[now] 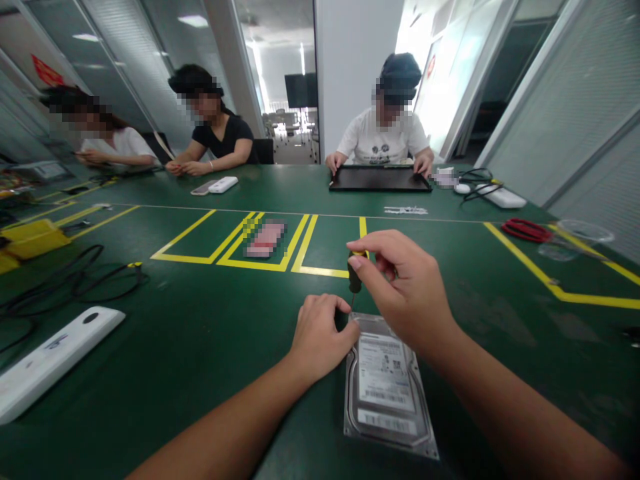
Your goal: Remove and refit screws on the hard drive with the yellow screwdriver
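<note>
Head view: right hand (400, 287) pinches screwdriver (355, 275) upright over hard drive (385, 387) corner; left hand (320, 337) curled closed, steadying drive's top-left edge; drive flat on green desk (200, 333), near edge.

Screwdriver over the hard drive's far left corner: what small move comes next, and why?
Probably twist the screwdriver gently, pressing lightly down. The right hand pinches its handle, the shaft stands nearly upright with its tip at the hard drive's far left corner, and the left hand is curled against that corner.
</note>
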Demonstrator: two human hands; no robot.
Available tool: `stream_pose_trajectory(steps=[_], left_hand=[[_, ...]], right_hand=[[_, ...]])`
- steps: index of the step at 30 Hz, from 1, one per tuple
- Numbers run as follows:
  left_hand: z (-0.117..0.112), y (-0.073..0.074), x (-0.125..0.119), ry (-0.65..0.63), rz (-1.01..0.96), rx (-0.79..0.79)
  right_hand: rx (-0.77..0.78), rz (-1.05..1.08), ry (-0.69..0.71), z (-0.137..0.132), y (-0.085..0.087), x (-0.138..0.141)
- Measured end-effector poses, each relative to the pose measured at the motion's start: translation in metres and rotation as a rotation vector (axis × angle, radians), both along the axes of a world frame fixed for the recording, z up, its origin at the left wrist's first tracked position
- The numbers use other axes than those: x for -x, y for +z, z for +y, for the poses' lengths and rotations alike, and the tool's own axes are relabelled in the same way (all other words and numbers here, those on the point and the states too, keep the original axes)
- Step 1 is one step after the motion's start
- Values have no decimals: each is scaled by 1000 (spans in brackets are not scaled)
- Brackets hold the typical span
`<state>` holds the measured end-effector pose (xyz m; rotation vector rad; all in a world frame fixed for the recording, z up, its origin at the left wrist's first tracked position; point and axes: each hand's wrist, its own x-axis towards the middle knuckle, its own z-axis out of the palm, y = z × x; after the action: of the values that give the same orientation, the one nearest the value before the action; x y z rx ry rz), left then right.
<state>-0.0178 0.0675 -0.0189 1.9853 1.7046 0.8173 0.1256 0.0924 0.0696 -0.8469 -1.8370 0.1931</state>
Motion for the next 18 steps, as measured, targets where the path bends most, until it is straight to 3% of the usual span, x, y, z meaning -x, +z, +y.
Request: stream_pose_trajectory(steps=[18], left_hand=[[1, 1, 0, -7, 6, 2]], right_hand=[[-28, -23, -29, 0, 1, 0]])
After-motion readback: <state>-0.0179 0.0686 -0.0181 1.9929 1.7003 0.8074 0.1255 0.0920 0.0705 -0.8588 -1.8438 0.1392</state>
